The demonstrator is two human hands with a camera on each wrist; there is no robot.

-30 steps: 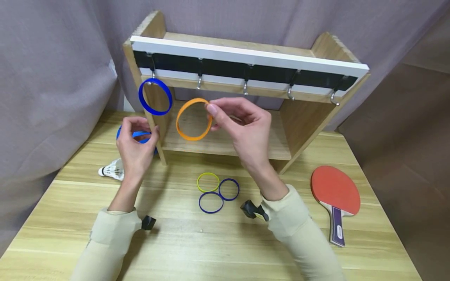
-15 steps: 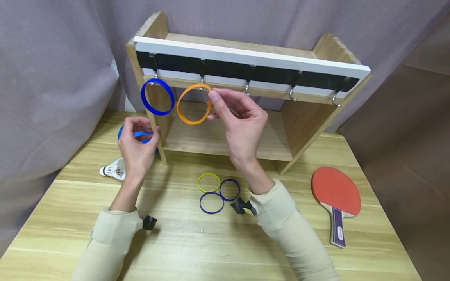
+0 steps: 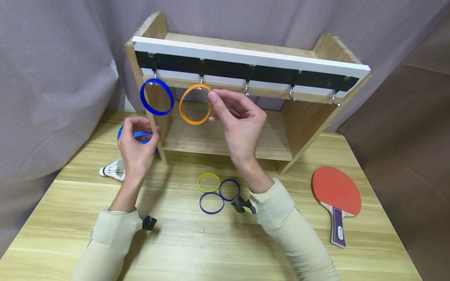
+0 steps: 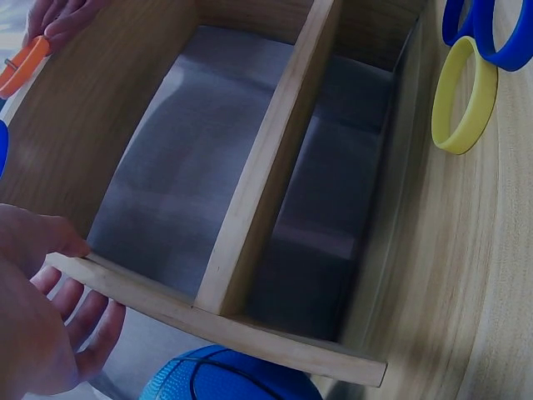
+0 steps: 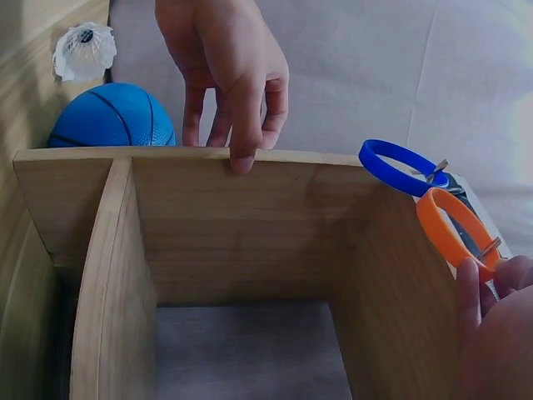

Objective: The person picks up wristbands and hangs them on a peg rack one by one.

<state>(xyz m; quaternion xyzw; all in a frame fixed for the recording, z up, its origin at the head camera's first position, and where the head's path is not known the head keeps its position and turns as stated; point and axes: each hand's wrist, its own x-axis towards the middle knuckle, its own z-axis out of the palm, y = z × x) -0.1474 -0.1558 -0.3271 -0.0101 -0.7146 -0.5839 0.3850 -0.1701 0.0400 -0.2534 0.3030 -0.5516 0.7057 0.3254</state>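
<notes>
My right hand [image 3: 244, 125] pinches the right side of an orange wristband [image 3: 194, 123] between thumb and fingers. In the right wrist view, the tip of a metal hook shows inside the orange band's loop. A blue wristband [image 3: 159, 113] hangs from the leftmost hook of the rail [image 3: 225, 70]. That rail, black and white with several hooks, runs across the front of a wooden shelf [image 3: 197, 142]. My left hand [image 3: 137, 148] grips the edge of the shelf's left side panel, thumb on the inner face and fingers outside.
On the table lie a yellow wristband [image 3: 209, 191] and two dark blue wristbands [image 3: 211, 212]. Left of the shelf are a blue ball [image 5: 112, 121] and a shuttlecock [image 3: 114, 170]. A red table tennis paddle [image 3: 335, 191] lies at the right. Curtains hang behind.
My right hand has raised the orange wristband to the second hook from the left, then barely shifted it over the last half second. My left hand keeps its hold on the shelf.
</notes>
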